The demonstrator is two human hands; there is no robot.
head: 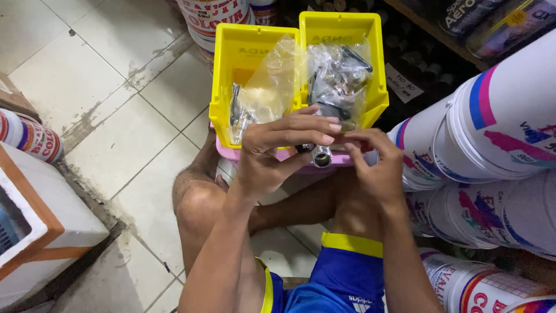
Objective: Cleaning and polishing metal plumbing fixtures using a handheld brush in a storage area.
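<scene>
My left hand (277, 152) grips a small chrome metal fitting (321, 155) held in front of me, fingers curled over its top. My right hand (373, 165) pinches the same fitting from the right side. Just beyond the hands stand two yellow plastic bins. The left bin (231, 64) holds a clear plastic bag with chrome tap parts (238, 116). The right bin (370, 35) holds a bag of dark and silver fittings (336, 75). Both bins rest on a pink surface (231, 153) above my knees.
White paint buckets (504, 116) with coloured labels are stacked at the right, more buckets (214, 17) behind the bins. A white and orange box (35, 232) sits at the left on the tiled floor (116, 87). A dark shelf (440, 29) runs at the top right.
</scene>
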